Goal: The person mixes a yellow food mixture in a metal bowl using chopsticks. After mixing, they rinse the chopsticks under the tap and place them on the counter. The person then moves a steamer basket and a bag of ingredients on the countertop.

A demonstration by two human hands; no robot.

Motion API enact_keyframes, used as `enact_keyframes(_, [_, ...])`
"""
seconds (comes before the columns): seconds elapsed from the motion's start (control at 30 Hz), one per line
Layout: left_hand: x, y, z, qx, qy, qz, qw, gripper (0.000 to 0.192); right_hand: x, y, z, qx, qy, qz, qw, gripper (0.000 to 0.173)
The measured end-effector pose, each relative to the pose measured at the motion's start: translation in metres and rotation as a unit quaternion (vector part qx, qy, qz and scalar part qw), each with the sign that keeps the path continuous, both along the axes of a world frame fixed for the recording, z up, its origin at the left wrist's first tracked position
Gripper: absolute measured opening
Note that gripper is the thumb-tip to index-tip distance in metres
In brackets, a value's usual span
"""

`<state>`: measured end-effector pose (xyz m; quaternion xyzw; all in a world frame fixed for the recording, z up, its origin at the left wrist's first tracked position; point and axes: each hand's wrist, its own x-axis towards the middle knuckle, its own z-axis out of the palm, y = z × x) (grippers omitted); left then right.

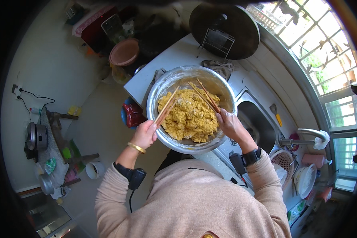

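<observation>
A large metal basin on the counter in front of me holds a heap of crumbly yellow dough with pale floury patches. My left hand grips a pair of wooden chopsticks at the basin's left rim, their tips angled over the dough. Another pair of chopsticks is held in my right hand at the right side. Those tips point up toward the basin's far wall. White residue coats the inner wall.
To the right is a metal sink with a faucet and a yellow-handled spatula beyond it. A dark round lid, a wire rack and a cloth stand behind the basin. A pink basin sits at far left.
</observation>
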<state>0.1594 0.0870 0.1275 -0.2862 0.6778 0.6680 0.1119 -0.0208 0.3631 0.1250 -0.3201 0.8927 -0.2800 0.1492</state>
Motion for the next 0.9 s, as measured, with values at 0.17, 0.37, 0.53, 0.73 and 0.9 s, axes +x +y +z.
enact_keyframes(0.17, [-0.033,0.026,-0.019,0.142,-0.067,0.057,0.986,0.024,0.041,-0.006,-0.011,0.001,0.133,0.104,0.986,0.017])
enact_keyframes(0.37, [-0.022,0.022,-0.023,0.251,-0.083,0.085,0.961,0.023,0.019,-0.010,-0.033,0.090,0.131,0.034,0.987,0.020])
enact_keyframes(0.53, [-0.025,0.015,-0.029,0.438,-0.118,0.167,0.875,0.024,0.035,-0.001,-0.021,0.006,0.013,0.074,0.997,0.017])
enact_keyframes(0.73, [-0.029,0.018,-0.027,0.602,-0.100,0.141,0.780,0.024,0.042,-0.012,-0.033,0.018,0.072,0.040,0.996,0.017])
enact_keyframes(0.9, [-0.026,0.017,-0.032,0.609,-0.104,0.168,0.768,0.027,0.033,0.003,-0.045,-0.029,0.052,0.080,0.995,0.017])
